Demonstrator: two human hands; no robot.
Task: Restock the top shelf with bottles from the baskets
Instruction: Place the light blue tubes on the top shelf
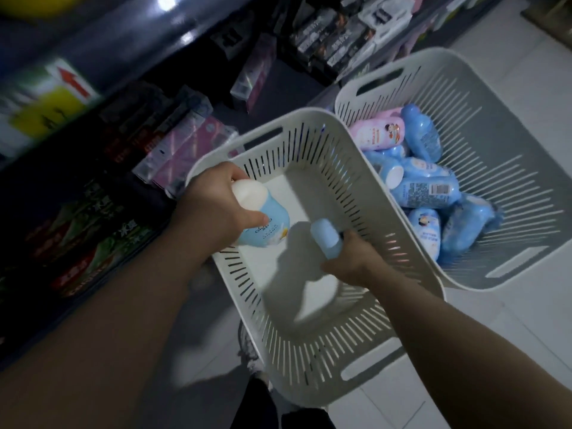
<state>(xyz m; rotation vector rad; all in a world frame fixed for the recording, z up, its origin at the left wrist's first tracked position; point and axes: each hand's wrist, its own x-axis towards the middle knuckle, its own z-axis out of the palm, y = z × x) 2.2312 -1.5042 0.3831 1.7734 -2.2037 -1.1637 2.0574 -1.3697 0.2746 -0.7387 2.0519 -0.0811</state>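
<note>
- A person's left hand (216,205) grasps a white-capped bottle (266,224) at centre frame, thumb across its label. The right hand (349,258) is wrapped round a pale bottle (325,239) just beside it, cap end up.
- Both bottles hang over the near basket (309,351), lower centre, whose bottom shows nothing else.
- Done well, the lift likely calls for a firm grip on each bottle, the two held apart and clear of the slotted walls, then stood upright at the shelf. The top shelf itself is out of sight, and the dark shelves (93,212) at left are blurred.
- Count: two bottles in hand, two baskets.
- The far basket (495,119), upper right, holds one pink bottle (377,131) and at least five blue bottles (424,184), heaped on their sides. More may lie hidden beneath.
</note>
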